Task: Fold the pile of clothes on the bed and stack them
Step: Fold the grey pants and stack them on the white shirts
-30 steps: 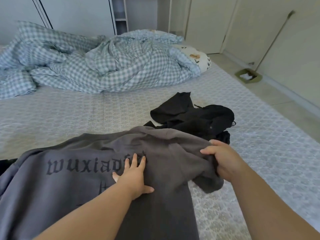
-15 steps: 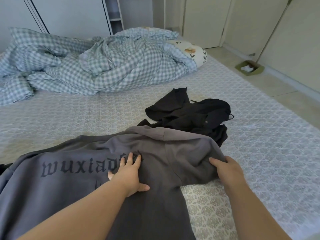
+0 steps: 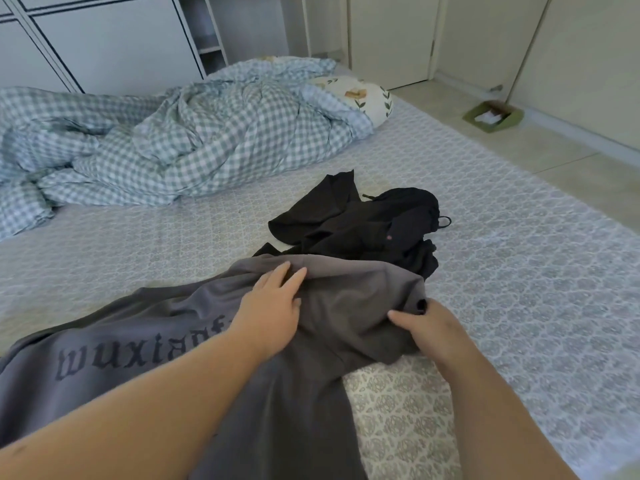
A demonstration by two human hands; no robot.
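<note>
Head view looks down two bare forearms onto a grey garment (image 3: 145, 341) spread over the near part of the bed (image 3: 519, 306), dark gothic lettering running across its left portion. Left hand (image 3: 270, 306) lies on the cloth with fingers straight, their tips pressing at the raised fold along the garment's far edge. Right hand (image 3: 429, 327) has its fingers curled round the garment's right corner, pinching the bunched fabric, with the thumb pointing left over the cloth. Just beyond the grey fold, touching it, sits a crumpled heap of black clothes (image 3: 363, 220), a thin strap loop sticking out on its right side. Farther back a blue-and-white checked duvet (image 3: 173, 147) lies rumpled across the bed, with a white flower-print pillow (image 3: 367, 98) at its right end. On the floor to the right rests a green dustpan (image 3: 493, 116) near pale cupboard doors (image 3: 391, 39).
</note>
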